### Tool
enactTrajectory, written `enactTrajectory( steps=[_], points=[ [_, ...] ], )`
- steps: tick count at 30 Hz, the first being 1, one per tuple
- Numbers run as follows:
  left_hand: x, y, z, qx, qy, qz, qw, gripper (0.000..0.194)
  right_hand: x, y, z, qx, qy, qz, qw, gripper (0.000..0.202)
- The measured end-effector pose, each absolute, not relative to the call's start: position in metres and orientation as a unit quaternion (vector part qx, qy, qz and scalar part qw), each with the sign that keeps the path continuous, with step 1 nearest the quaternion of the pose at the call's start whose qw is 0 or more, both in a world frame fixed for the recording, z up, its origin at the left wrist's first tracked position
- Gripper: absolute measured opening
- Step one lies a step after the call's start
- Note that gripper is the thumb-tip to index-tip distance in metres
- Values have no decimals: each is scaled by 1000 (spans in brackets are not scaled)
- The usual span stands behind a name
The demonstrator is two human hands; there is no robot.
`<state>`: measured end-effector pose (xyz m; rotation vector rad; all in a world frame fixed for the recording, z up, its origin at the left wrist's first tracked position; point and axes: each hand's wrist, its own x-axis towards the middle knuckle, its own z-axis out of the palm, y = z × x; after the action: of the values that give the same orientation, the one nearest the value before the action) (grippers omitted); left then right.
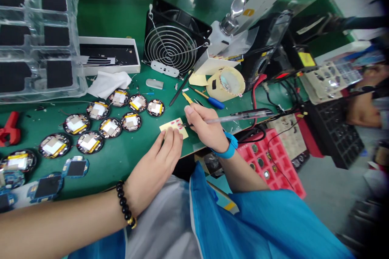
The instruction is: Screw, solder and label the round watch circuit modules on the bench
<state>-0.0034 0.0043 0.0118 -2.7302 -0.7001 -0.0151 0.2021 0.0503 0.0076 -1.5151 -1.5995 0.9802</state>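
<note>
My left hand [161,158] lies with its fingers stretched out, the fingertips pressing on a small yellow paper note [165,126] at the table's front edge. Several red marks show on the note. Closed around a pen [240,116] with a clear barrel and dark end, my right hand [204,125] rests at the note's right side. The pen's tip points at the red marks. Left of the note, round circuit assemblies [131,121] with white and yellow parts lie in rows. Blue boards with dark screens [75,167] lie nearer my left forearm.
A black fan [173,44] with a wire guard stands behind, beside a tape roll [223,85] and a blue-handled screwdriver [214,102]. Clear trays [73,40] stand at left, near a red clamp [11,129]. At right are cables and a red tray [282,149]; another person's arm [364,105] shows beyond.
</note>
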Motion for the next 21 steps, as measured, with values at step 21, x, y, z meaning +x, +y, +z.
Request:
enactTrajectory(
  steps=[21],
  points=[
    [-3, 4, 12, -956, -243, -5, 162, 63, 201, 51, 8, -589, -631, 360, 355, 59]
  ],
)
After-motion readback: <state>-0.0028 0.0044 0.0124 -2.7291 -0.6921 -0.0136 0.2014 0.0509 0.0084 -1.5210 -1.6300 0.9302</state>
